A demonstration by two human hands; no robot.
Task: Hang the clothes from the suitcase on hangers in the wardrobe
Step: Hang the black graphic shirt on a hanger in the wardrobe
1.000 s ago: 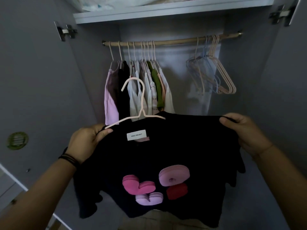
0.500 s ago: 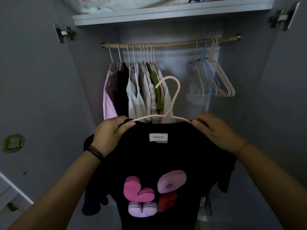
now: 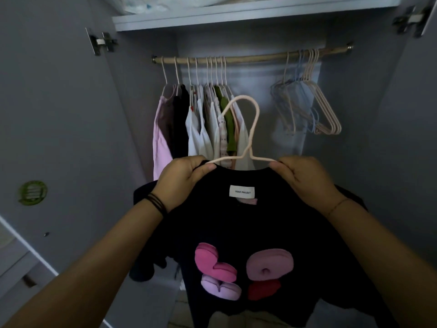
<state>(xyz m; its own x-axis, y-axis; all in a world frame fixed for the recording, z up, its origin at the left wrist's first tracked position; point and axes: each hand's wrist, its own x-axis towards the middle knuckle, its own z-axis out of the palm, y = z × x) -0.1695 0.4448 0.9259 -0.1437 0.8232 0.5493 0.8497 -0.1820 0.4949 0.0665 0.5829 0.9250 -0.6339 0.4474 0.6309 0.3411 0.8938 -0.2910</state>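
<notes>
A black shirt (image 3: 241,223) with pink, lilac and red padded letters and a white neck label hangs on a pale pink hanger (image 3: 248,129). My left hand (image 3: 182,178) grips the shirt's left shoulder together with the hanger's arm. My right hand (image 3: 305,178) grips the right shoulder and the hanger's other arm. The hanger's hook stands upright between my hands, below the wooden rail (image 3: 250,56) of the wardrobe. No suitcase is in view.
Several garments (image 3: 203,124) hang on the rail's left half. A bunch of empty hangers (image 3: 314,107) hangs at the right. A stretch of bare rail lies between them. A white shelf (image 3: 236,13) runs above. Open wardrobe doors (image 3: 59,114) flank both sides.
Both hands have moved inward along the shoulders towards the collar. The shirt and hanger have shifted right and a little closer to the rail, and the hook now stands centred between my hands.
</notes>
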